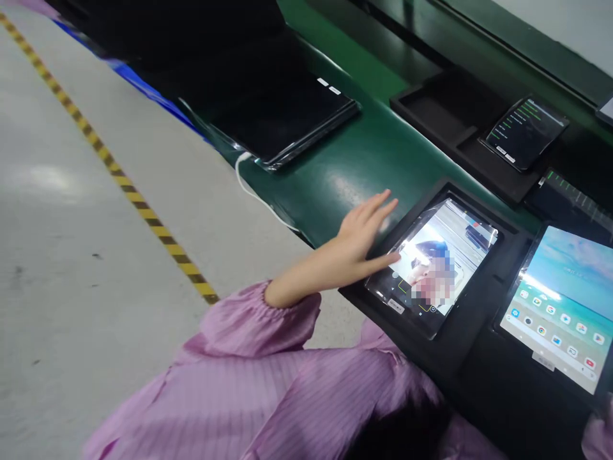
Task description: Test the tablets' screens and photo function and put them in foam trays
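Note:
My left hand (364, 239) is open, fingers spread, at the left edge of a tablet (433, 268). Its thumb tip lies over the border of the lit screen; whether it touches, I cannot tell. On that screen is a camera picture, and clear film covers the glass. The tablet sits in a black foam tray (447, 326). A second tablet (558, 313) to the right shows a home screen with rows of app icons. Of my right arm only a bit of pink sleeve (598, 437) appears at the lower right corner; the hand is out of sight.
Beyond, a tablet with green text (524, 133) rests on another foam tray (440, 115). One more dark tablet (575, 204) lies beside it. Stacked dark panels (287, 108) with a white cable (253, 185) lie on the green bench (354, 172). Yellow-black tape (129, 185) marks the floor.

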Tool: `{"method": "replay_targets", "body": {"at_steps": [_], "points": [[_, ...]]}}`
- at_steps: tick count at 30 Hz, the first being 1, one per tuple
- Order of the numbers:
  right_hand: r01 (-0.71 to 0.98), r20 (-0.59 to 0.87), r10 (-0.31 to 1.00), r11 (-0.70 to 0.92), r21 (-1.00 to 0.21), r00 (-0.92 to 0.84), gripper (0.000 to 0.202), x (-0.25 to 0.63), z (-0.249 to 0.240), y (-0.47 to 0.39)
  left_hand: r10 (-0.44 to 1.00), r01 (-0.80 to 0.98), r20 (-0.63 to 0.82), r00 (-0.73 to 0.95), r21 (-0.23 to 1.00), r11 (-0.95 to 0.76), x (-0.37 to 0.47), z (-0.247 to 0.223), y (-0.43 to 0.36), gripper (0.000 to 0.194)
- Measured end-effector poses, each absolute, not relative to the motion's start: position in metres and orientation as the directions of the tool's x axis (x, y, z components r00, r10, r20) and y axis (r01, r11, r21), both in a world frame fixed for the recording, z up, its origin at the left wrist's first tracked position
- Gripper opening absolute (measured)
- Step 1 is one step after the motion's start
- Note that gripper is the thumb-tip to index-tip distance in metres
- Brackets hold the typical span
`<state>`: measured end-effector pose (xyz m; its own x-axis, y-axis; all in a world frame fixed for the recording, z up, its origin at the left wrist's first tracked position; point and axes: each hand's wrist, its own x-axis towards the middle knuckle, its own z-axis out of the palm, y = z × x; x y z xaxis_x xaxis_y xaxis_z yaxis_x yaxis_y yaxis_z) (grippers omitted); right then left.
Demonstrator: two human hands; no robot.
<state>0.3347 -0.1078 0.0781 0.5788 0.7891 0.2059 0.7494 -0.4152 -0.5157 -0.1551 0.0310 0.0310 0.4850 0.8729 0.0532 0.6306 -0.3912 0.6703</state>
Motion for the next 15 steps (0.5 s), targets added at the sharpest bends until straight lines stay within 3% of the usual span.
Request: {"method": "replay_targets", "body": {"at_steps": [3, 5, 7, 11, 15], "points": [[0.371, -0.033, 0.574, -0.57, -0.733, 0.818, 0.085, 0.298, 0.102, -0.121, 0.939, 0.722, -0.13, 0.319, 0.675, -0.152, -0.16, 0.037, 0.036, 0.082], [0.209, -0.147, 0.495, -0.592, -0.778, 0.856, 0.093, 0.279, 0.107, -0.131, 0.911, 0.744, -0.295, 0.289, 0.668, -0.02, -0.156, 0.039, 0.038, 0.083], [0.153, -0.216, 0.482, -0.615, -0.773, 0.849, 0.095, 0.268, 0.103, -0.144, 0.859, 0.757, -0.409, 0.308, 0.652, 0.039, -0.148, 0.04, 0.039, 0.084], [0.245, -0.289, 0.598, -0.653, -0.717, 0.748, 0.084, 0.26, 0.092, -0.173, 0.853, 0.82, -0.462, 0.243, 0.568, 0.074, -0.137, 0.039, 0.049, 0.084], [0.474, -0.059, 0.681, -0.567, -0.673, 0.73, 0.068, 0.265, 0.102, -0.199, 0.786, 0.771, -0.583, 0.204, 0.59, 0.238, -0.137, 0.039, 0.056, 0.087]]}}
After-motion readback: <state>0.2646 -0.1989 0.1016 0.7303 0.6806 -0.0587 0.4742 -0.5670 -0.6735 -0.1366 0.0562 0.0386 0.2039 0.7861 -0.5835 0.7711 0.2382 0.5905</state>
